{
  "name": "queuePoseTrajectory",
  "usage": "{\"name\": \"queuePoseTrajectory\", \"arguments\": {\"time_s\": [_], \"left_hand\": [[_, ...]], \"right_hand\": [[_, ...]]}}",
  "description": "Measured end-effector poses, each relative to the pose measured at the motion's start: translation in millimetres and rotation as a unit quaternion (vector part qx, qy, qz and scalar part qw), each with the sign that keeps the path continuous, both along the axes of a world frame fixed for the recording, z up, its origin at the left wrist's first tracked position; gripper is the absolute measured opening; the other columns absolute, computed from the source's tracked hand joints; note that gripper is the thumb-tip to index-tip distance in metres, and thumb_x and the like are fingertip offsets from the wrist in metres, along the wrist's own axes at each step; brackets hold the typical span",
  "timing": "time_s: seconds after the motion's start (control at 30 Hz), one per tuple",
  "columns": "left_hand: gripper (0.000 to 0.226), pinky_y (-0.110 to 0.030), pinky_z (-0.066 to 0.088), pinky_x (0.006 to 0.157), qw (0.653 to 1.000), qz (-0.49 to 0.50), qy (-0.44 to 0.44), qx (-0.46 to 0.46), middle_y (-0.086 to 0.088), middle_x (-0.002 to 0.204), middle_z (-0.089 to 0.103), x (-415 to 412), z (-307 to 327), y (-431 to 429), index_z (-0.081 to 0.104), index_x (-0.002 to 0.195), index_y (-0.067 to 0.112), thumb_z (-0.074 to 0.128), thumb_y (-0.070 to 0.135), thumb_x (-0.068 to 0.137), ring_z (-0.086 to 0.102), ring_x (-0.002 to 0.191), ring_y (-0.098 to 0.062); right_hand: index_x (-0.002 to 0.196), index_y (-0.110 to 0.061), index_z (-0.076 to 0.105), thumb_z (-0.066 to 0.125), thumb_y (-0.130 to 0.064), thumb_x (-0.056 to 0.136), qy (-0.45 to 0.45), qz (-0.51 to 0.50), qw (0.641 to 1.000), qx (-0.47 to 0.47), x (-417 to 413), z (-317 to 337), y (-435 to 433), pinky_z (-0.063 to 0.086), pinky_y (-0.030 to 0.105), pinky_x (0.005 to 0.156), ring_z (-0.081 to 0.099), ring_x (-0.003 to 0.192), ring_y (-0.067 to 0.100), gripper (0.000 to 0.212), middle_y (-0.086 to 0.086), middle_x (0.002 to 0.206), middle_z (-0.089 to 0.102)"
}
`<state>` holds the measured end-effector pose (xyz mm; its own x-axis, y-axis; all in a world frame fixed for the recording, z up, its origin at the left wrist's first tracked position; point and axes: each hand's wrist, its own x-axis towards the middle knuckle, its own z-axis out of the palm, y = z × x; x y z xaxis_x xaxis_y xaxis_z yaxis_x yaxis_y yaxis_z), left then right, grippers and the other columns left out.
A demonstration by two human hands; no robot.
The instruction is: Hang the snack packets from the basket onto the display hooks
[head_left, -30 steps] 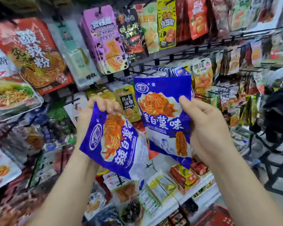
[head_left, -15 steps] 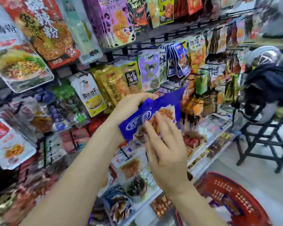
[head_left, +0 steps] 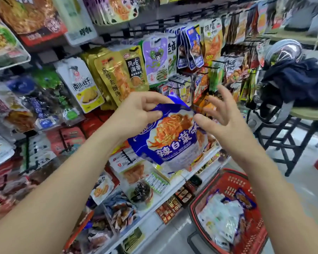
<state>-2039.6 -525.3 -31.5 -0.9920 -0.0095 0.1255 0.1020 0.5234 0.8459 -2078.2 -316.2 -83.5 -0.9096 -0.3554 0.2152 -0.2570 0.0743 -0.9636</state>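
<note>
A blue snack packet (head_left: pixel 171 142) with white lettering and a picture of shredded orange food hangs in mid-air in front of the display rack. My left hand (head_left: pixel 136 110) pinches its top left corner between thumb and fingers. My right hand (head_left: pixel 222 116) is beside the packet's top right edge, fingers spread and straight, thumb touching the packet. A red basket (head_left: pixel 200 202) stands on the floor at lower right with several more packets (head_left: pixel 226 217) inside. Black display hooks (head_left: pixel 174 80) stick out of the rack behind the packet, most carrying hung snacks.
The rack is crowded with hanging packets: gold ones (head_left: pixel 112 76), a purple one (head_left: pixel 155 59), blue ones (head_left: pixel 193 46). White shelves (head_left: pixel 174 186) below hold boxed snacks. A black stool (head_left: pixel 299 129) at right carries a dark jacket and a helmet (head_left: pixel 283 50).
The view has tilted down and right, bringing the basket into sight. My right hand has come off the packet front and spread beside its right edge; the left keeps its hold.
</note>
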Motion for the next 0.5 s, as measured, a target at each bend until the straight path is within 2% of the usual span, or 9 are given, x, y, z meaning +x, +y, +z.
{"name": "queuePoseTrajectory", "arguments": {"time_s": [0.07, 0.13, 0.2, 0.23, 0.3, 0.33, 0.37, 0.43, 0.5], "left_hand": [[0.036, -0.029, 0.056, 0.059, 1.000, -0.010, -0.009, 0.015, 0.004, 0.075, 0.075, -12.1, -3.2, 13.7, 0.066, 0.097, 0.022, 0.052, -0.010, 0.092, 0.070, 0.067, -0.010], [0.030, -0.032, 0.058, 0.060, 1.000, -0.007, -0.005, -0.001, -0.002, 0.080, 0.074, -28.1, -14.1, 26.5, 0.063, 0.102, 0.020, 0.052, -0.006, 0.093, 0.071, 0.068, -0.015], [0.021, -0.043, 0.058, 0.071, 0.996, 0.021, 0.033, -0.082, -0.006, 0.091, 0.073, -48.1, -32.8, 36.6, 0.062, 0.107, 0.021, 0.059, 0.006, 0.093, 0.070, 0.080, -0.022], [0.018, -0.043, 0.055, 0.076, 0.985, 0.054, 0.075, -0.144, -0.003, 0.094, 0.070, -57.1, -43.2, 40.7, 0.062, 0.107, 0.021, 0.063, 0.014, 0.091, 0.067, 0.085, -0.022], [0.021, -0.036, 0.049, 0.077, 0.930, 0.153, 0.197, -0.271, -0.001, 0.094, 0.061, -68.9, -69.7, 50.7, 0.064, 0.101, 0.018, 0.071, 0.020, 0.082, 0.058, 0.086, -0.020], [0.019, -0.032, 0.046, 0.074, 0.900, 0.195, 0.253, -0.297, -0.005, 0.092, 0.057, -70.2, -85.8, 61.0, 0.064, 0.095, 0.014, 0.072, 0.019, 0.078, 0.056, 0.085, -0.022], [0.015, -0.031, 0.042, 0.069, 0.890, 0.213, 0.280, -0.290, -0.006, 0.089, 0.055, -68.8, -104.6, 76.0, 0.064, 0.089, 0.012, 0.071, 0.018, 0.077, 0.054, 0.081, -0.022], [0.012, -0.030, 0.043, 0.066, 0.933, 0.167, 0.228, -0.222, -0.002, 0.088, 0.056, -65.3, -157.0, 109.5, 0.065, 0.088, 0.015, 0.065, 0.025, 0.082, 0.053, 0.078, -0.017], [0.028, -0.026, 0.046, 0.078, 0.983, 0.101, 0.053, -0.145, 0.002, 0.105, 0.056, -64.7, -214.1, 144.0, 0.065, 0.110, 0.023, 0.060, 0.039, 0.087, 0.055, 0.090, -0.012]], "right_hand": [[0.129, -0.028, 0.056, 0.071, -0.024, 0.084, -0.052, 0.131, 0.989, 0.050, -23.9, -2.2, 9.3, 0.053, 0.019, 0.072, 0.067, 0.102, 0.008, 0.047, -0.007, 0.116, 0.069], [0.106, -0.021, 0.068, 0.072, -0.014, 0.084, -0.045, 0.120, 0.989, 0.070, -42.5, -12.8, 12.5, 0.059, 0.031, 0.070, 0.072, 0.087, 0.018, 0.023, 0.003, 0.097, 0.075], [0.098, -0.014, 0.069, 0.072, -0.010, 0.083, -0.069, 0.089, 0.993, 0.040, -61.5, -29.3, 19.7, 0.059, 0.042, 0.077, 0.072, 0.085, 0.026, 0.016, 0.010, 0.095, 0.075], [0.097, -0.013, 0.069, 0.072, -0.009, 0.083, -0.079, 0.078, 0.993, 0.027, -70.8, -37.4, 24.8, 0.057, 0.045, 0.079, 0.071, 0.087, 0.030, 0.015, 0.012, 0.096, 0.075], [0.096, -0.018, 0.069, 0.071, -0.010, 0.084, -0.084, 0.059, 0.995, 0.018, -90.5, -60.8, 41.1, 0.057, 0.046, 0.081, 0.072, 0.088, 0.028, 0.015, 0.006, 0.094, 0.076], [0.094, -0.023, 0.068, 0.071, -0.011, 0.085, -0.078, 0.039, 0.996, 0.017, -99.6, -76.2, 49.4, 0.057, 0.044, 0.081, 0.072, 0.087, 0.022, 0.016, -0.001, 0.092, 0.076], [0.091, -0.027, 0.068, 0.072, -0.013, 0.085, -0.073, 0.010, 0.997, 0.020, -107.8, -94.2, 58.4, 0.057, 0.044, 0.082, 0.072, 0.087, 0.018, 0.016, -0.008, 0.090, 0.076], [0.087, -0.029, 0.069, 0.076, -0.017, 0.082, -0.076, -0.057, 0.995, 0.027, -117.8, -133.3, 71.9, 0.057, 0.048, 0.083, 0.071, 0.083, 0.017, 0.014, -0.010, 0.086, 0.076], [0.087, -0.021, 0.070, 0.078, -0.024, 0.076, -0.072, -0.111, 0.990, 0.048, -117.4, -176.5, 74.9, 0.057, 0.048, 0.077, 0.069, 0.075, 0.019, 0.014, -0.002, 0.080, 0.075]]}}
